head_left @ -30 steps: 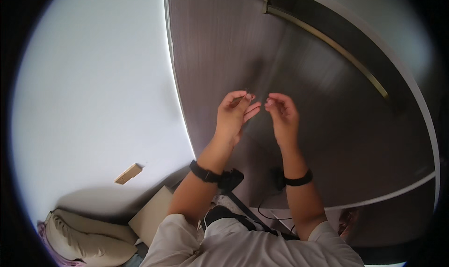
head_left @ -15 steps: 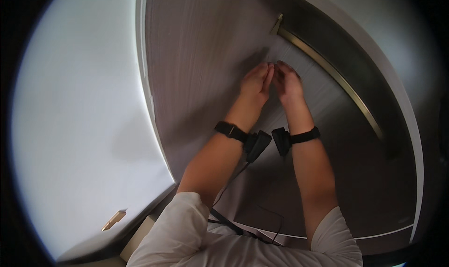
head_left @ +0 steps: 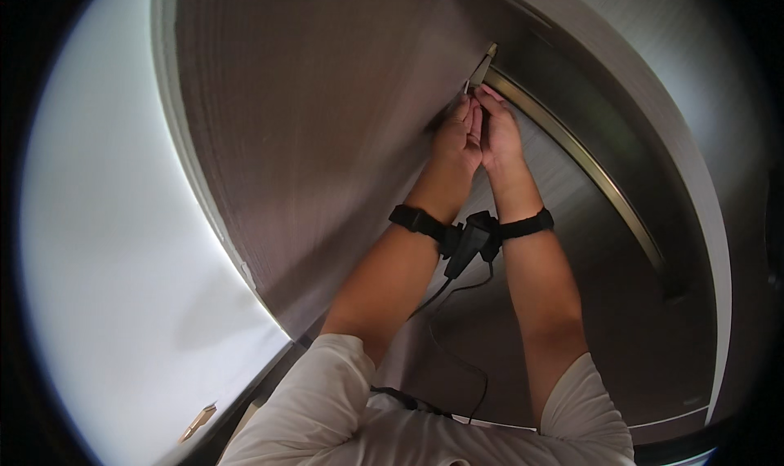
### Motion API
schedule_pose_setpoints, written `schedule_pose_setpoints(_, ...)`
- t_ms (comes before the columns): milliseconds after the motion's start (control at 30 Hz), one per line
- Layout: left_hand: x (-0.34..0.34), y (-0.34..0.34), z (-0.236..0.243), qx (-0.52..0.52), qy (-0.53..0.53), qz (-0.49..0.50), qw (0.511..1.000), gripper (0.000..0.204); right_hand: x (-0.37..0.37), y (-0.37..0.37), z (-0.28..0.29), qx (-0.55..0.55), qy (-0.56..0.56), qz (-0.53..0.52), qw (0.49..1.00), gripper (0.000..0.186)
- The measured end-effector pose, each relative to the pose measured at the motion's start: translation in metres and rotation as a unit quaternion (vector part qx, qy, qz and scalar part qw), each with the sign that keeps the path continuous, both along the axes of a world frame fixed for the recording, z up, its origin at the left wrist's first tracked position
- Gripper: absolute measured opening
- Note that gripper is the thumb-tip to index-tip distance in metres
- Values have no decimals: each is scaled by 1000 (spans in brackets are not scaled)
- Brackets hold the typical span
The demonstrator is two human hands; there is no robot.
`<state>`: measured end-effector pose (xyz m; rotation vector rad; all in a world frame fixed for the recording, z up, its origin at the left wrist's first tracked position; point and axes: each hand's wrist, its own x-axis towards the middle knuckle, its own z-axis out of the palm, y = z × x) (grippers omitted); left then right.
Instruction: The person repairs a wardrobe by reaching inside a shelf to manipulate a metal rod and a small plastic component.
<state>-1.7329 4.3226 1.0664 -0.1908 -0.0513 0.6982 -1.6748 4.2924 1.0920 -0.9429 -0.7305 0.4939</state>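
A brass-coloured bar handle [head_left: 573, 145] curves from one to three o'clock along a wood-grain panel [head_left: 318, 115]; near its upper end, left hand [head_left: 457, 133] and right hand [head_left: 501, 129] adjoin, fingers bent, either grip's state impossible to tell.

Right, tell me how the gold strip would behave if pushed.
The gold strip is probably stiff: it runs in one smooth, unkinked line, and its curve may only come from the wide view. Its bright sheen suggests a somewhat slippery surface. It seems fixed along the dark panel, so it likely wouldn't roll or tip.
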Motion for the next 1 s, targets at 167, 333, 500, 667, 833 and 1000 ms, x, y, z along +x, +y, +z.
schedule_pose_setpoints(167, -10, -38, -37, 348, 59, 171, 920, 22, 16, -33, -16, -23, 12, 12, 1000, 20)
schedule_pose_setpoints(333, 3, -7, -89, 315, 21, 16, 949, 18, -38, -46, -55, -22, -36, -101, 994, 22)
schedule_pose_setpoints(500, -16, -28, -91, 345, 146, -18, 927, 28, -40, -52, -84, 11, 5, -118, 993, 18)
schedule_pose_setpoints(667, -12, -13, -73, 347, 142, 28, 927, 24, -41, -47, -67, -14, 5, -111, 994, 16)
schedule_pose_setpoints(833, -14, -41, -67, 334, 138, 76, 929, 20, -26, -70, -66, -18, -32, -104, 994, 15)
schedule_pose_setpoints(1000, -19, 1, -71, 340, 98, 68, 933, 12, -33, -39, -55, -12, -92, -63, 994, 14)
